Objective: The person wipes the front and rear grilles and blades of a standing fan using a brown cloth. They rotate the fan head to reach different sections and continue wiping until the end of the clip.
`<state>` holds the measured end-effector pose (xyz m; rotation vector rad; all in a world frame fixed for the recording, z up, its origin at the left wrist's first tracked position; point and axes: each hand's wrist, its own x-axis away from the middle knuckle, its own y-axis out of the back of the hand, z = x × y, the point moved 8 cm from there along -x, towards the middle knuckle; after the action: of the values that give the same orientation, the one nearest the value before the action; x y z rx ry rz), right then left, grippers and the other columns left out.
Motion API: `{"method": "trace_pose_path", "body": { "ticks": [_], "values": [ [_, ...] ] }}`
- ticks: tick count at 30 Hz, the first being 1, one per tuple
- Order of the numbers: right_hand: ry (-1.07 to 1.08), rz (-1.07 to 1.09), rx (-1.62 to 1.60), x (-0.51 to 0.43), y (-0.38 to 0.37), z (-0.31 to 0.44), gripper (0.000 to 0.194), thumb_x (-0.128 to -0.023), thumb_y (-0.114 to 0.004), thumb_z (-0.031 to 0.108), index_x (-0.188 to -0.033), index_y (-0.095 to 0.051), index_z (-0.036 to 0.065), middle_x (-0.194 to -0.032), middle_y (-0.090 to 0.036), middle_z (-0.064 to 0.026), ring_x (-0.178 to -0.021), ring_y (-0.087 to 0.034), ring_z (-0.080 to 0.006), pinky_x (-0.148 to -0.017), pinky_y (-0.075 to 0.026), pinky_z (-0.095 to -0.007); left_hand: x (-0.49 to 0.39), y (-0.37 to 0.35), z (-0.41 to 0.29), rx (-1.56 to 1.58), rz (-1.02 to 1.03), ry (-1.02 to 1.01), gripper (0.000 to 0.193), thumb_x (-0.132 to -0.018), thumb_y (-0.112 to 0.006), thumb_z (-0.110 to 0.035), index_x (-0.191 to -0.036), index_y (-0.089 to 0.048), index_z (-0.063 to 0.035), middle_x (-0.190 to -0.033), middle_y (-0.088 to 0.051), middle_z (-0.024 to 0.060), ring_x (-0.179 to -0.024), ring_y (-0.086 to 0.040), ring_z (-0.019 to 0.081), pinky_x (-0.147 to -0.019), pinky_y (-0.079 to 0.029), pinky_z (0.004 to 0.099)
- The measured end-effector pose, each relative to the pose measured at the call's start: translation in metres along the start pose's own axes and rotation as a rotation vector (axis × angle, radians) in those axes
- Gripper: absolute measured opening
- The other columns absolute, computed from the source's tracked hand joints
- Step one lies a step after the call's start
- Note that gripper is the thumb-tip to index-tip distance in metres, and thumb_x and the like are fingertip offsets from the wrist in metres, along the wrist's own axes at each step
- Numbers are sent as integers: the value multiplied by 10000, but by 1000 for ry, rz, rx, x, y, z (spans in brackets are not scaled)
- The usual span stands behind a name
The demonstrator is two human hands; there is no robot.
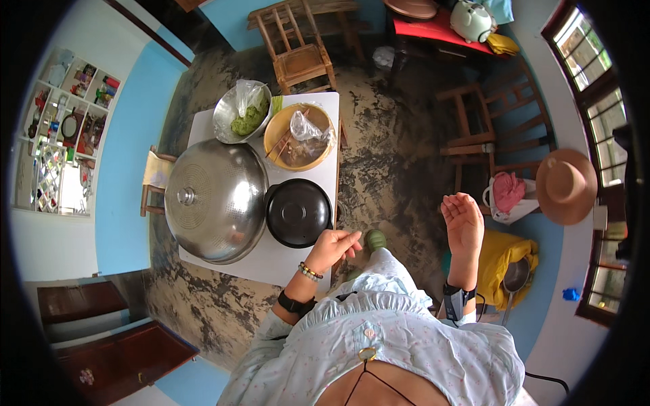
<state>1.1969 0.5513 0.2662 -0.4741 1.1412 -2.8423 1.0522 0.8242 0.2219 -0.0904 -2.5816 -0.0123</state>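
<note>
My left hand [333, 249] hangs by the table's near right corner, beside the black lidded pot [298, 213], with its fingers loosely bent and nothing seen in it. Whether it touches the pot's edge I cannot tell. My right hand [463, 223] is raised off to the right, palm showing and bare, fingers slightly curled. A large domed steel lid [216, 200] with a knob takes up the table's left side. Behind the pot stands a yellow bowl [274, 119] with clear plastic and chopsticks [279, 144]. Beside it, a steel bowl [222, 114] holds a green doughy mass [249, 121] and a plastic bag [250, 96].
The white table [279, 264] stands on a blotchy floor. A wooden chair [299, 61] is behind it, another chair [155, 175] to its left. Along the right wall are wooden chairs [469, 122], a brown hat [566, 187], a bag [509, 193] and a saucepan [517, 274] on yellow cloth.
</note>
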Motion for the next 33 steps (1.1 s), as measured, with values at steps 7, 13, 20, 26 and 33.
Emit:
{"method": "trace_pose_path", "body": {
  "ticks": [7, 13, 20, 26, 33],
  "values": [
    [-59, 76, 53, -31, -12, 0, 229, -997, -520, 228, -1087, -646, 58, -1037, -681, -69, -1033, -627, -205, -941, -486, -353, -42, 45, -35, -135, -211, -280, 169, -915, -678, -162, -964, -695, -2, -783, -668, -7, -709, -596, 46, -623, -472, 206],
    [-69, 121, 115, -82, -14, 24, 208, -1001, -523, 168, -1094, -653, 33, -992, -689, -76, -971, -657, -205, -882, -526, -334, -93, 139, -44, 75, -637, -324, 126, -925, -629, -99, -988, -678, -1, -777, -654, 5, -677, -586, 66, -596, -454, 211],
    [-84, 155, 180, -243, -14, 55, 207, -1002, -527, 163, -1092, -645, 19, -972, -683, -84, -952, -650, -196, -881, -521, -328, -203, 183, -61, -73, -871, -225, 117, -912, -656, -91, -971, -682, 7, -818, -658, -8, -733, -583, 63, -677, -467, 220],
    [-119, 308, 380, -350, -55, 77, 185, -997, -532, 141, -1096, -629, 20, -1016, -664, -80, -1005, -633, -201, -920, -502, -334, -197, 240, -31, -224, -1462, -138, 142, -836, -714, -130, -883, -690, 2, -692, -670, 81, -615, -619, 141, -605, -489, 291],
    [-179, 662, 730, -405, -178, -6, 194, -994, -515, 81, -1035, -657, -45, -1024, -678, -96, -935, -643, -161, -877, -514, -301, -207, 270, 67, -119, -1527, 460, 393, -768, -742, -401, -763, -702, -10, -795, -701, 178, -772, -681, 355, -708, -529, 434]
  ]
}}
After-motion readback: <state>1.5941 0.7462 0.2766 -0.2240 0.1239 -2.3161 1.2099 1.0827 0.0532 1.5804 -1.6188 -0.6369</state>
